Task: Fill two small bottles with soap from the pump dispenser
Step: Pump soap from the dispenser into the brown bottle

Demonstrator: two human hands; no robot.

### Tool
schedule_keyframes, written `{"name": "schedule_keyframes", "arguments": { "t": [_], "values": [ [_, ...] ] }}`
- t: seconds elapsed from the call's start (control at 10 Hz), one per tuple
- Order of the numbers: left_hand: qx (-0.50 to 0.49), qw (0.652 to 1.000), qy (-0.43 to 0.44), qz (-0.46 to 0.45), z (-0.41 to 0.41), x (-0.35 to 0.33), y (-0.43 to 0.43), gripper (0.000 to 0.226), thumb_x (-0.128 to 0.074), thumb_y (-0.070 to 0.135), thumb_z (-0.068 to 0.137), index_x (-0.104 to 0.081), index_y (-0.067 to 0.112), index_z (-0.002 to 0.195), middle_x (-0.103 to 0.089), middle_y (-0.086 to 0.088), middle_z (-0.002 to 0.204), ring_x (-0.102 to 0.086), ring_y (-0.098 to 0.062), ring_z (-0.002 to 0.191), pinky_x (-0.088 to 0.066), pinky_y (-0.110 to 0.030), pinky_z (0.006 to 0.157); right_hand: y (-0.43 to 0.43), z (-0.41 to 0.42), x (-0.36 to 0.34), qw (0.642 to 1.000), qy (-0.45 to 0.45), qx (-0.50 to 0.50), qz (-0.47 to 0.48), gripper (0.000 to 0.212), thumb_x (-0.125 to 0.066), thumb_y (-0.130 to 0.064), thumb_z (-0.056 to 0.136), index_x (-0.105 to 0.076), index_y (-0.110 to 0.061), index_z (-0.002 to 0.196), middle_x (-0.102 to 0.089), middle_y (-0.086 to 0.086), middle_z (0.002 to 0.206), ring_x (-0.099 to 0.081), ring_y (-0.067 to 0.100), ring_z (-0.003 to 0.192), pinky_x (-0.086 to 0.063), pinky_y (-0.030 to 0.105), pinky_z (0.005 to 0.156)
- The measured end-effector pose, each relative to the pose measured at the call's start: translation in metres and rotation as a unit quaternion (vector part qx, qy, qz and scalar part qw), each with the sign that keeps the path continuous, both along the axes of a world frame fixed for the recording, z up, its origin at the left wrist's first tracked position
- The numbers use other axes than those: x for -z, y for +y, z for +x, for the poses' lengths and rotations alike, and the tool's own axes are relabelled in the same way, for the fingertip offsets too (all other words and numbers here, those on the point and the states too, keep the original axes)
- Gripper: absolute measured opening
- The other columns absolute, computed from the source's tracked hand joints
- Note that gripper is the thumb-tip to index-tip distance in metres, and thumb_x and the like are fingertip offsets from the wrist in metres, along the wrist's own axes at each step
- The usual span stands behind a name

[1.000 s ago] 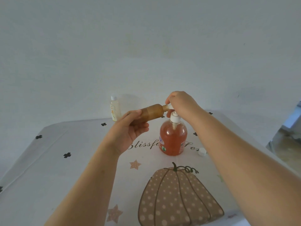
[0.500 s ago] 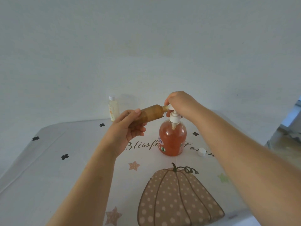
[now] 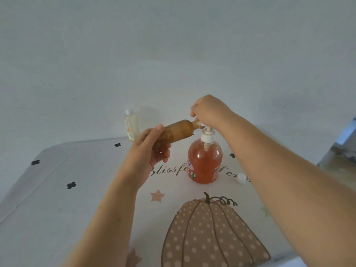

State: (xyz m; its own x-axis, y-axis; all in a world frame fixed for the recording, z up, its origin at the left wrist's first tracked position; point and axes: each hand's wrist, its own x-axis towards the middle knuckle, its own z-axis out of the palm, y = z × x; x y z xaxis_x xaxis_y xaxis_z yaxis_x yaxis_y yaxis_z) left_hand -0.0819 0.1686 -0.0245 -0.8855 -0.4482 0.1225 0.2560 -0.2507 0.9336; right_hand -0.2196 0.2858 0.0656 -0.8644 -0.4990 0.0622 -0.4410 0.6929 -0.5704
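Where pumpkin tablecloth (image 3: 77,209) meets pale wall (image 3: 173,45), I see left hand (image 3: 146,151) gripping brown bottle (image 3: 179,131), right hand (image 3: 210,112) curled round pump dispenser (image 3: 205,162) head

This looks like a home. Beneath the fingers (image 3: 165,158) spreads a tablecloth (image 3: 77,209) printed with a dotted pumpkin (image 3: 212,237), a star (image 3: 157,195) and cursive lettering (image 3: 167,171); beyond them stands a plain white wall (image 3: 173,45).

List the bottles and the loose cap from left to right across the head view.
small clear bottle → brown bottle, held in the left hand → pump dispenser → white cap. The right hand overlaps the pump dispenser, so it is left out.
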Motion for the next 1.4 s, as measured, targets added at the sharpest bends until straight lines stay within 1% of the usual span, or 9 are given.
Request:
{"name": "schedule_keyframes", "arguments": {
  "t": [0.1,0.2,0.3,0.4,0.6,0.8,1.0,1.2,1.4],
  "values": [
    [0.024,0.999,0.005,0.025,0.000,0.006,0.000,0.032,-0.060,0.029,0.083,-0.064,0.002,0.101,-0.056,-0.012,0.073,-0.054,-0.023,0.056,-0.045,-0.029,0.051,0.000,0.000,0.001,0.999,0.008,-0.019,0.027,0.033,-0.044,-0.013,0.102,-0.067,-0.001,0.123,-0.071,0.016,0.112,-0.061,0.021,0.073,-0.052,0.028,0.059],
    [0.044,0.997,0.015,0.059,-0.001,0.009,-0.001,0.032,-0.052,0.020,0.078,-0.062,-0.001,0.100,-0.054,-0.015,0.072,-0.052,-0.028,0.056,-0.044,-0.032,0.052,0.000,0.001,0.001,0.999,-0.004,-0.031,0.037,0.034,-0.044,-0.012,0.104,-0.065,0.000,0.126,-0.070,0.018,0.112,-0.056,0.016,0.062,-0.044,0.024,0.050],
    [0.055,0.996,0.023,0.060,0.000,0.008,-0.003,0.041,-0.051,0.020,0.077,-0.056,-0.002,0.112,-0.055,-0.015,0.071,-0.052,-0.029,0.057,-0.044,-0.032,0.052,0.001,0.000,0.000,0.998,-0.012,-0.043,0.046,0.034,-0.044,-0.012,0.104,-0.063,0.001,0.130,-0.068,0.020,0.122,-0.059,0.025,0.078,-0.047,0.025,0.055],
    [0.051,0.997,0.029,0.052,0.002,0.008,-0.004,0.037,-0.053,0.021,0.079,-0.056,0.000,0.110,-0.057,-0.014,0.070,-0.053,-0.028,0.057,-0.046,-0.030,0.052,0.002,-0.001,0.003,0.997,0.004,-0.053,0.061,0.033,-0.046,-0.014,0.104,-0.065,-0.002,0.127,-0.068,0.016,0.111,-0.055,0.018,0.067,-0.042,0.024,0.051],
    [0.043,0.998,0.025,0.041,0.004,0.008,-0.004,0.034,-0.053,0.023,0.082,-0.057,0.000,0.107,-0.057,-0.013,0.070,-0.054,-0.026,0.057,-0.044,-0.031,0.053,0.005,0.004,0.008,0.996,0.006,-0.056,0.064,0.034,-0.041,-0.012,0.105,-0.071,-0.002,0.118,-0.070,0.017,0.108,-0.056,0.023,0.082,-0.044,0.022,0.060],
    [0.025,0.999,0.026,0.034,0.005,0.006,-0.002,0.040,-0.055,0.029,0.084,-0.058,-0.001,0.110,-0.059,-0.012,0.071,-0.054,-0.025,0.056,-0.044,-0.031,0.053,0.001,0.007,0.002,0.999,-0.036,-0.003,0.032,0.034,-0.045,-0.019,0.102,-0.074,-0.004,0.110,-0.067,0.006,0.077,-0.059,0.022,0.068,-0.041,0.027,0.058],
    [0.009,1.000,0.019,0.005,0.007,0.005,-0.001,0.044,-0.056,0.038,0.086,-0.062,0.003,0.112,-0.066,-0.014,0.082,-0.063,-0.027,0.065,-0.051,-0.030,0.058,0.001,0.007,-0.005,0.999,-0.039,0.025,0.015,0.035,-0.050,-0.025,0.094,-0.073,-0.002,0.108,-0.077,0.016,0.087,-0.074,0.034,0.085,-0.057,0.041,0.084],
    [0.008,1.000,0.014,0.009,0.006,0.006,-0.003,0.046,-0.055,0.039,0.087,-0.062,0.002,0.113,-0.066,-0.014,0.082,-0.063,-0.027,0.065,-0.051,-0.030,0.058,0.000,0.005,-0.003,0.999,-0.031,0.015,0.042,0.042,-0.045,-0.033,0.099,-0.072,-0.003,0.110,-0.073,0.013,0.086,-0.059,0.028,0.069,-0.047,0.034,0.073],
    [0.007,1.000,0.008,0.003,0.005,0.007,-0.003,0.049,-0.054,0.041,0.087,-0.061,0.002,0.115,-0.067,-0.013,0.082,-0.063,-0.027,0.065,-0.051,-0.031,0.059,0.006,0.003,0.000,0.999,-0.030,-0.026,0.030,0.038,-0.042,-0.032,0.103,-0.068,-0.003,0.101,-0.068,0.015,0.088,-0.057,0.030,0.075,-0.052,0.042,0.082]
  ]
}}
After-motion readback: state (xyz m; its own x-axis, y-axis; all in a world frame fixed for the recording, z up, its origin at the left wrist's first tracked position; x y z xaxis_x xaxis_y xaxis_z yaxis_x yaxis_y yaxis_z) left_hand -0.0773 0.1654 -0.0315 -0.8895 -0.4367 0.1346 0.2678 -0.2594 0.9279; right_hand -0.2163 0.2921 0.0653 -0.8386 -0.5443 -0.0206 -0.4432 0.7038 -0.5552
